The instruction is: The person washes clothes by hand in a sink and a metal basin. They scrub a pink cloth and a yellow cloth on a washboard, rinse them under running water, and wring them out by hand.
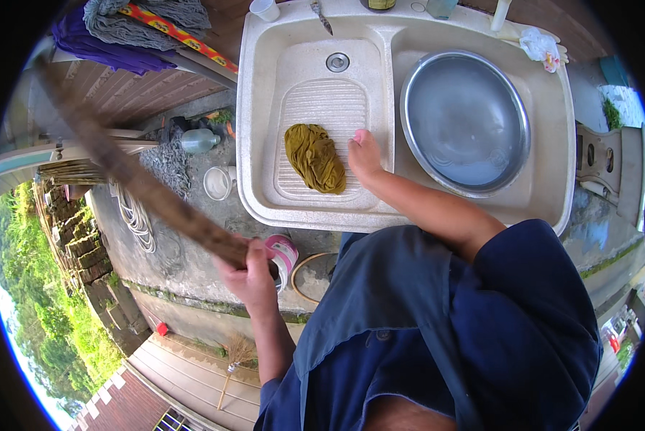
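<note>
My left hand (249,277) is closed around the lower end of a long brown wooden stick (155,188), which slants up to the left and is blurred at its far end. Over the ribbed floor of the left sink basin (322,97) is my right hand (364,156), its fingers curled and partly hidden from above. I cannot see whether anything is inside it. Just left of that hand, a bunched olive-yellow wet cloth (316,159) lies on the ribs. In the right basin sits a large round metal bowl (465,124) of greyish water.
A white cup (264,9), a small brush-like tool (321,17) and a crumpled plastic bag (540,47) rest along the sink's back rim. Left of the sink are a mop head (150,24), a plastic bottle (199,140), a white mug-like container (218,183) and a coiled hose (135,221).
</note>
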The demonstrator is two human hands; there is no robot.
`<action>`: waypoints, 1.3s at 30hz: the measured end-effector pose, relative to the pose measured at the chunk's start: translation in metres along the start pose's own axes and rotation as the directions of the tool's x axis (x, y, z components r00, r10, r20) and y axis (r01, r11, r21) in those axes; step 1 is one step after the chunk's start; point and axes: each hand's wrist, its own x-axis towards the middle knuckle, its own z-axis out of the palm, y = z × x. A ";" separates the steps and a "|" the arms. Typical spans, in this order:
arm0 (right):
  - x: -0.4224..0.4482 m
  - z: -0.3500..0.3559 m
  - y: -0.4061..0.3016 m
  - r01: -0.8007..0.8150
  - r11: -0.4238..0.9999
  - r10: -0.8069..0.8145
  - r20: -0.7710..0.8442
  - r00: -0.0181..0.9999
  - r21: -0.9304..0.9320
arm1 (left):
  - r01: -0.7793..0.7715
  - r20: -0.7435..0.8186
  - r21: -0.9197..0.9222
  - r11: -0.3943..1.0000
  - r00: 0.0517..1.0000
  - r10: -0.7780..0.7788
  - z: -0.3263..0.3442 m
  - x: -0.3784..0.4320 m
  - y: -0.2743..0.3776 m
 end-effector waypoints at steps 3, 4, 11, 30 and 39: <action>-0.007 0.005 -0.007 0.002 0.999 -0.003 0.027 1.000 0.040 | 0.019 0.041 -0.123 0.992 0.999 -0.014 -0.010 -0.021 -0.057; -0.010 0.010 -0.012 0.009 0.999 -0.011 0.039 0.999 0.048 | 0.003 0.117 0.210 0.978 0.993 -0.028 -0.028 -0.036 -0.114; -0.003 0.007 -0.025 -0.008 0.999 -0.003 0.248 0.969 0.045 | 0.483 0.215 0.410 0.774 0.774 -0.596 -0.009 -0.040 -0.055; -0.010 0.019 -0.042 0.054 0.993 -0.028 0.237 0.971 -0.102 | 0.086 -0.127 0.166 0.982 0.990 -0.065 0.005 -0.007 -0.011; -0.014 0.017 -0.046 0.075 0.993 -0.054 0.208 0.977 -0.095 | 0.398 0.320 0.463 0.792 0.757 -0.569 -0.020 -0.037 -0.118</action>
